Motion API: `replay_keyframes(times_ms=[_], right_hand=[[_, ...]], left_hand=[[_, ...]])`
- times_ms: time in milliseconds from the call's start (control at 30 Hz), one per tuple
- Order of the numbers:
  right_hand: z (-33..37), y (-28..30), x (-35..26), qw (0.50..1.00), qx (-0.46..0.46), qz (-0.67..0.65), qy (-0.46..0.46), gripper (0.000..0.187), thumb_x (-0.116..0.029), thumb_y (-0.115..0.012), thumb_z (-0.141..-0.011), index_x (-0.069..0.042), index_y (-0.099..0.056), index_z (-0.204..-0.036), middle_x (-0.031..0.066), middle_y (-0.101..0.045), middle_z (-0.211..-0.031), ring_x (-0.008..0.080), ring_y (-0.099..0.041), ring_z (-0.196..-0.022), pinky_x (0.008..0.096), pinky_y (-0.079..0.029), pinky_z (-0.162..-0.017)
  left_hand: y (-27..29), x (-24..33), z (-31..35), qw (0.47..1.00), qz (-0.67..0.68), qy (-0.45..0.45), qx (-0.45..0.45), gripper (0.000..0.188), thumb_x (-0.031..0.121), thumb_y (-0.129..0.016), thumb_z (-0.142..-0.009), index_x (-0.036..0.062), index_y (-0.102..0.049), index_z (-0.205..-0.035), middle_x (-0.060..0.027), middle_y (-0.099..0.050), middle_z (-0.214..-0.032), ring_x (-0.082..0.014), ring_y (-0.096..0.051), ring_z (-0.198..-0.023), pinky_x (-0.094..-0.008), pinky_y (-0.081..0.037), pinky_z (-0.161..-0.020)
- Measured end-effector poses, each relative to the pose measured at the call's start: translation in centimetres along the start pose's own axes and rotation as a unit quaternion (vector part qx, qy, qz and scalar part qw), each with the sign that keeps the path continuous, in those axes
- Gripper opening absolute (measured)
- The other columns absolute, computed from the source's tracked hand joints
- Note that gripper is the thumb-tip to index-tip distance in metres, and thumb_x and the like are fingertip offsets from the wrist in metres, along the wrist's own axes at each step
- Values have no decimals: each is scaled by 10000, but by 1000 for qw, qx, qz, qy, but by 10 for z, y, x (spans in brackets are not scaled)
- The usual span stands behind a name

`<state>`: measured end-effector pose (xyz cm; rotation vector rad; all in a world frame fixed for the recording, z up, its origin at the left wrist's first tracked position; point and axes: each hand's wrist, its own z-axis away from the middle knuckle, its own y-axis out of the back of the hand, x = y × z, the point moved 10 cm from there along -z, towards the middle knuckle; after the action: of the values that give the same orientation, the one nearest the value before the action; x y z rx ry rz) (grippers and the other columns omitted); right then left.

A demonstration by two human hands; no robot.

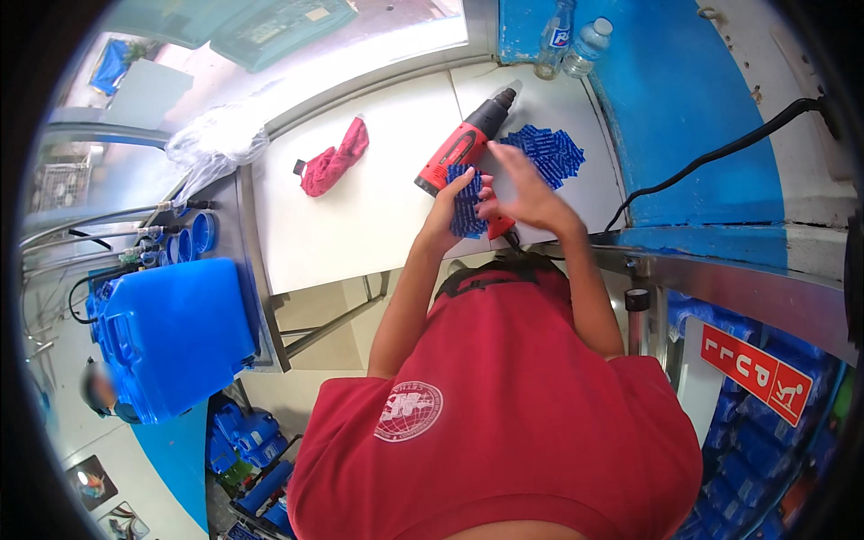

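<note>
A thick bundle of small blue printed strips is held above the white table. My left hand is closed around its left side, thumb up. Beside it, my right hand has its fingers spread, index finger pointing up and left; lower fingertips are at the bundle's right edge, and whether they touch it I cannot tell. Behind the hands lies a red and black heat gun, nozzle toward the far right, its handle partly hidden by my hands. A loose pile of the same blue strips lies to its right.
A crumpled red cloth lies on the white table. Two clear bottles stand at the back corner. A black cable runs along the right wall. Blue jugs stand left; blue packs are stacked lower right.
</note>
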<state>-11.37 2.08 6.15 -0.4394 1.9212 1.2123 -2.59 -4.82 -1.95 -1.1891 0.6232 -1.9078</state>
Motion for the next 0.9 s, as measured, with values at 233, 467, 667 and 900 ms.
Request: replay_keyframes(times_ms=[233, 467, 667, 900], right_hand=[[-6, 11, 114, 901, 172, 304, -257, 329, -241, -809, -788, -65, -624, -996, 104, -601, -1085, 315, -586, -1038, 439, -483, -867], [-8, 3, 139, 938, 157, 217, -221, 399, -94, -826, -726, -73, -627, -1071, 138, -583, -1120, 338, -565, -1102, 430, -479, -914], [-14, 30, 149, 944, 110, 234, -204, 496, -22, -777, -730, -73, -668, -1211, 191, -560, -1172, 369, -551, -1143, 413, -468, -992], [-18, 33, 137, 965, 42, 242, -96, 588, -9, -759, -718, -190, -676, -1271, 91, -597, -1292, 298, -557, -1224, 477, -406, -1034]], left_hand=[[16, 0, -1, 991, 44, -64, 111, 337, 296, -541, -1002, 18, -574, -1187, -70, -630, -899, -199, -625, -783, -341, -527, -734], [22, 9, 8, 992, 66, -80, 72, 320, 274, -537, -1001, 10, -578, -1177, -62, -615, -864, -193, -610, -761, -347, -513, -727], [27, 10, 15, 991, 83, -89, 60, 323, 265, -547, -999, -6, -573, -1173, -71, -610, -859, -194, -605, -757, -346, -511, -723], [25, 10, 18, 991, 79, -92, 59, 327, 275, -547, -999, -2, -573, -1170, -68, -609, -858, -190, -603, -756, -341, -510, -726]])
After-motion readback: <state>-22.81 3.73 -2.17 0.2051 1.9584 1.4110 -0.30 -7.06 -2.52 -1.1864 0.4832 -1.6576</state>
